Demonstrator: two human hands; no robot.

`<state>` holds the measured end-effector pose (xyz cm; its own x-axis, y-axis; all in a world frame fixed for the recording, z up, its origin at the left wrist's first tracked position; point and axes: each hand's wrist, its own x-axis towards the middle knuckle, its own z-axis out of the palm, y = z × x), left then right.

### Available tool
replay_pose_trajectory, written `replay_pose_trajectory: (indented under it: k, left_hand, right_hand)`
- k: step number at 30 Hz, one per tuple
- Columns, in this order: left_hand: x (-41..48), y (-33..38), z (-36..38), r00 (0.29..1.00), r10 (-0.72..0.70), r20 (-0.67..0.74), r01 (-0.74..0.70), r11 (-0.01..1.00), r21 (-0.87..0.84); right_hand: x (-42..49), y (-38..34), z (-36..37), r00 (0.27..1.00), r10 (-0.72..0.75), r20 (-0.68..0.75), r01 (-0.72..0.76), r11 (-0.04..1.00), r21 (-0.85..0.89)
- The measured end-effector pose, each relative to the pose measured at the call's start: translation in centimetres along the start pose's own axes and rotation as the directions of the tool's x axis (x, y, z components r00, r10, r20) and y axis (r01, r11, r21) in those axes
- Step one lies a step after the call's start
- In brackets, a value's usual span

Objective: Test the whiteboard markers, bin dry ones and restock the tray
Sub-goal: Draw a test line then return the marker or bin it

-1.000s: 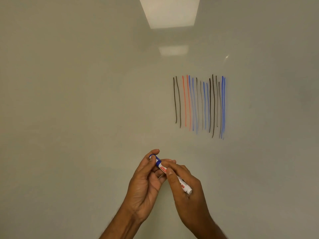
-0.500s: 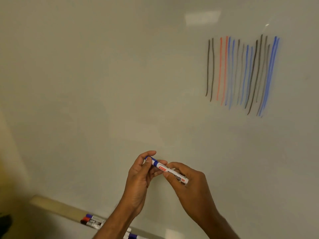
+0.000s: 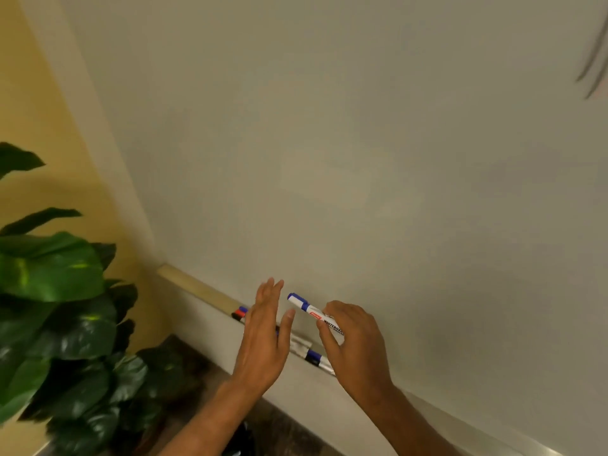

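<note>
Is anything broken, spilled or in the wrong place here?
Nothing stands out. The white whiteboard marker with the blue cap is capped and held in the right hand. The left hand is open beside it. The other markers lie lengthwise in the pale tray under the whiteboard. Nothing looks spilled or cracked.

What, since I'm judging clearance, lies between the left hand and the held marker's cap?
Nothing: head view shows only bare whiteboard between the left hand and the marker.
</note>
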<state>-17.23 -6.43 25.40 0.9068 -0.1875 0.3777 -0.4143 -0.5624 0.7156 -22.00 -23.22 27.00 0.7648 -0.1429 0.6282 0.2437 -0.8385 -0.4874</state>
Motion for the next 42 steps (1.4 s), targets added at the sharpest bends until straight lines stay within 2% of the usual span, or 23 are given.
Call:
replay_pose_trajectory:
  k: [2,4,9,15,25,35,42]
  left_hand:
    - [-1.5,-3.1,-0.3,0.999,0.042,0.014,-0.044,0.979,0.201]
    - [-3.0,-5.7,-0.9,0.999,0.008,0.051,-0.025,0.941,0.339]
    - [-5.9,-10.9,-2.6,0.989,-0.095,0.110,0.027,0.865,0.502]
    - [-9.3,-16.7,-4.2,0.967,-0.226,0.113,0.128,0.823,0.554]
    - [-12.8,-23.1,-6.0,0.938,-0.340,0.074,0.247,0.801,0.546]
    - [-13.8,-26.7,-6.6,0.917,-0.398,-0.008,0.344,0.782,0.520]
    - [-13.7,-27.2,-6.7,0.912,-0.411,0.007,0.343,0.771,0.536]
  right_hand:
    - [-1.2,0.2,2.3,0.999,-0.001,0.033,0.001,1.000,0.002]
    - [-2.5,0.1,4.4,0.998,-0.017,0.058,0.016,1.000,0.010]
    - [-5.2,-0.5,9.3,0.979,0.017,0.202,-0.026,0.999,0.042]
    - [-8.4,-1.7,15.2,0.924,0.056,0.379,-0.074,0.997,0.032]
    - [-12.1,-3.2,22.3,0.873,0.020,0.488,-0.029,1.000,0.010]
    - [-13.5,-4.6,29.3,0.830,0.020,0.557,-0.009,1.000,-0.022]
    - [-13.4,-4.9,30.4,0.845,0.068,0.531,-0.057,0.998,-0.038]
